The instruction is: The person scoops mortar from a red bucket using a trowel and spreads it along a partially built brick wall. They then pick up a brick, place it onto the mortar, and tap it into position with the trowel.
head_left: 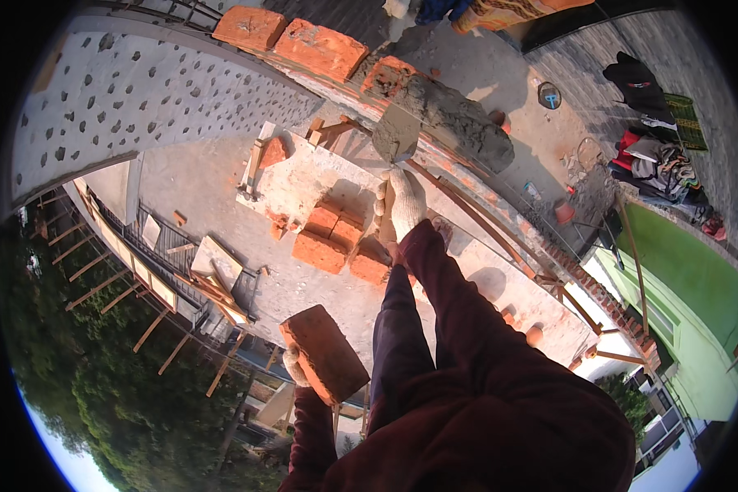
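The person's gloved left hand [295, 366] is curling around the edge of a red clay brick [324, 353], carrying it at the lower left, well apart from the wall. The gloved right hand [405, 203] is closing its fingers around the grip of a mason's trowel [396, 134], whose grey-coated blade is pointing toward the brick wall [459, 157]; whether the blade is touching the wall cannot be told. Wet grey mortar [459, 121] is covering part of the wall's top, and laid bricks [321, 49] are forming a row to its left. Below the right hand, loose bricks [320, 250] are sitting clustered on a mortar-stained platform [303, 176].
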The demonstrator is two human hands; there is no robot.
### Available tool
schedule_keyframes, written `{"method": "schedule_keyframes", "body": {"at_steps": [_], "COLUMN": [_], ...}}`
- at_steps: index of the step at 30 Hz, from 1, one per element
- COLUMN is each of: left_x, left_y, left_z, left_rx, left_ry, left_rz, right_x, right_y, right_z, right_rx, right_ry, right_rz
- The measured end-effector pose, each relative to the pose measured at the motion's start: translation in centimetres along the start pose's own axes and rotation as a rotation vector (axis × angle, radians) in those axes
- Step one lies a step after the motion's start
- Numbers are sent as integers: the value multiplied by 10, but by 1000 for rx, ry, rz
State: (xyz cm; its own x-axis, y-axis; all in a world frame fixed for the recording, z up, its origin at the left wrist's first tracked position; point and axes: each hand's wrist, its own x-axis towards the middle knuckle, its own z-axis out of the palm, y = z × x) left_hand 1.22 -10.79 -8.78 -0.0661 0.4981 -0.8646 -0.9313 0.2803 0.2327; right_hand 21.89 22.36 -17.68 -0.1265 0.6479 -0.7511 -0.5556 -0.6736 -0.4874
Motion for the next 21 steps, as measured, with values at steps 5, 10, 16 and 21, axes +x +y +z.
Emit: {"method": "schedule_keyframes", "body": {"at_steps": [5,10,16,21], "left_x": [4,16,20,23], "left_y": [0,2,9,9], "left_z": [1,-39,-28,-40], "left_rx": [17,48,64,109], "left_ry": [-44,11,-30,17], "left_rz": [28,-1,6,30], "right_x": [25,59,29,44], "right_y": [-13,-22,-12,18], "right_z": [-5,-16,16,34], "right_rx": [329,435,-59,-199], "right_ry": [-182,-434,-122,-105], "right_rz": [98,182,85,114]}}
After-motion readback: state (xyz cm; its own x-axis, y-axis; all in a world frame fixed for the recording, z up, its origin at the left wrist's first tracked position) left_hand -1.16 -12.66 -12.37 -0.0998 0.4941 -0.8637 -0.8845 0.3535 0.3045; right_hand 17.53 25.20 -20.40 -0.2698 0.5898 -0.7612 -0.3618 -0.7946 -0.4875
